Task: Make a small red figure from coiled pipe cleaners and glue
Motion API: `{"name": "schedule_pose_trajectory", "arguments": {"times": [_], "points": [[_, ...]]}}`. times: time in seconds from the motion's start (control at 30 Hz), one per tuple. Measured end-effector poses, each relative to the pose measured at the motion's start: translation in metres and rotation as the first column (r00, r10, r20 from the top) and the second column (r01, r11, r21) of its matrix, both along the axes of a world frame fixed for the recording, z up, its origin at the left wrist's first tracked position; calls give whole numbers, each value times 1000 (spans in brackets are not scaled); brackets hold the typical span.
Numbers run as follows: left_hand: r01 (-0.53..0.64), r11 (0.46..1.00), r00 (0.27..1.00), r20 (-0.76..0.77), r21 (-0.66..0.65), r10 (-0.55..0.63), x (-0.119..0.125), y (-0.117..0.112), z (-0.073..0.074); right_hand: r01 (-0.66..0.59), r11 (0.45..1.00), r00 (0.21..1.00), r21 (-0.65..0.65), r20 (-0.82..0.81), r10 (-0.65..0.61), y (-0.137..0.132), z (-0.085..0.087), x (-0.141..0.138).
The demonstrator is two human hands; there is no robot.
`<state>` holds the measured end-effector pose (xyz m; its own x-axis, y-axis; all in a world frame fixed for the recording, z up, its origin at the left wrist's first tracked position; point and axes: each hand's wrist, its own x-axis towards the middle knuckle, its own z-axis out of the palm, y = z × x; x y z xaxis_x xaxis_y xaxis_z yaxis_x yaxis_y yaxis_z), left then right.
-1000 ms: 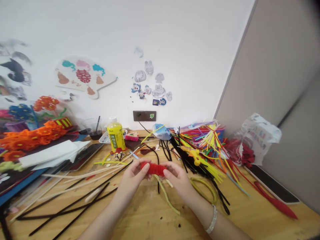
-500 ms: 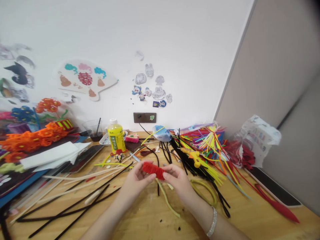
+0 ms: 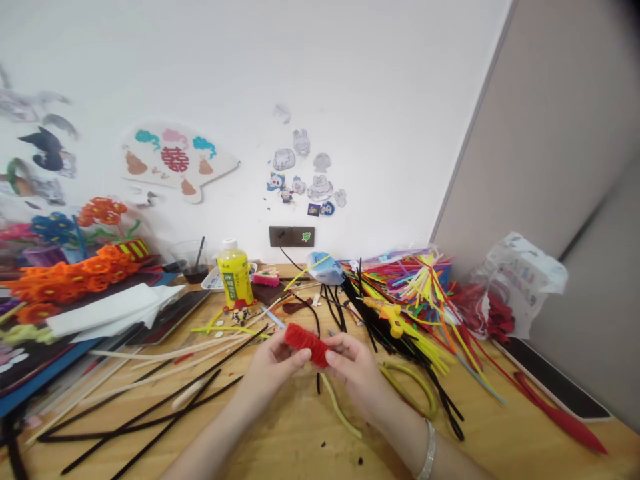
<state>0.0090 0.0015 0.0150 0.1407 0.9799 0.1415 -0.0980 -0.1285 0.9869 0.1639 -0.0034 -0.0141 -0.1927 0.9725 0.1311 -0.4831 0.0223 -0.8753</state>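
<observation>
Between both hands is a fuzzy red coil of pipe cleaner (image 3: 307, 343), held above the table and tilted down to the right. My left hand (image 3: 277, 365) pinches its left end, the thumb along the front. At the right end, my right hand (image 3: 354, 371) grips it between thumb and fingers. A pale yellow-green pipe cleaner (image 3: 340, 407) lies on the table below the hands. Yellow-handled scissors (image 3: 413, 383) rest just right of my right hand, partly hidden by it.
Black pipe cleaners (image 3: 150, 421) spread across the left of the wooden table. A yellow bottle (image 3: 235, 277) stands at the back, near a plastic cup (image 3: 194, 267). On the right lie a yellow glue gun (image 3: 387, 317), bundled coloured pipe cleaners (image 3: 425, 283) and a dark-topped slab (image 3: 555, 380).
The red coil has tilted slightly, its right end lower. Both hands keep their hold on it. The whole view has shifted a little.
</observation>
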Motion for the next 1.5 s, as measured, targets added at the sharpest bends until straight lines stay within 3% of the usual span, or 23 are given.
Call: {"name": "schedule_pose_trajectory", "arguments": {"times": [0.17,0.3,0.37,0.43,0.53,0.63,0.73,0.87,1.0,1.17,1.37,1.5], "points": [[25,997,999,-48,71,-21,-3,3,-9,-99,994,989,-41,-112,94,-4,-2,-4],[2,996,996,-86,92,6,-4,7,-9,-125,992,992,-15,1,125,0,-5,-2],[17,994,988,-154,111,0,-3,7,-8,-65,994,982,93,183,47,3,-4,2],[86,986,966,-254,144,-47,0,4,-8,11,959,929,282,351,-114,5,-1,7],[188,967,928,-352,171,-118,8,0,-12,23,861,857,509,433,-279,6,3,13],[211,965,923,-357,154,-145,13,-3,-17,-9,798,807,603,476,-351,6,7,15],[223,972,944,-268,81,-194,15,-3,-19,-10,777,793,630,479,-378,6,10,15],[280,958,959,-22,-53,-282,17,-5,-21,2,777,798,629,467,-380,5,11,14],[311,942,946,143,-126,-293,20,-7,-24,22,783,811,621,447,-377,6,6,14],[304,942,937,226,-145,-267,23,-10,-23,17,790,834,613,427,-350,10,-1,15],[318,934,924,275,-166,-266,25,-13,-24,17,748,812,663,428,-398,8,2,15],[340,922,915,293,-185,-278,24,-13,-23,-8,770,793,638,474,-384,8,6,16]]}}
